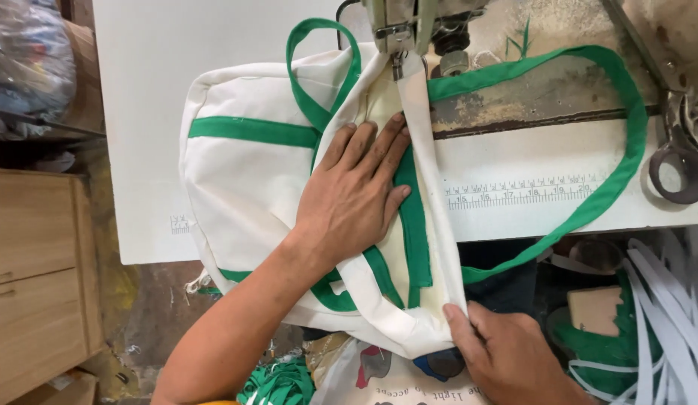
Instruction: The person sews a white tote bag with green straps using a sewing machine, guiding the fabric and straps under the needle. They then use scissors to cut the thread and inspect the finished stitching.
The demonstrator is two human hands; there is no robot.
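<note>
My left hand (356, 196): fingers spread flat, pressing cream canvas bag (244, 180) onto counter (146, 90). Fingertips rest just short of sewing machine foot (398, 56), beyond them. My right hand (506, 352): fingers pinched closed on bag's near edge, holding cream strip taut toward machine foot. Green webbing strap (612, 142) loops outward past right-hand fingers, across counter edge. Scissors (679, 157) lie well apart, far side of strap. Wooden cabinet (34, 270) stands well outside left-hand fingers.
</note>
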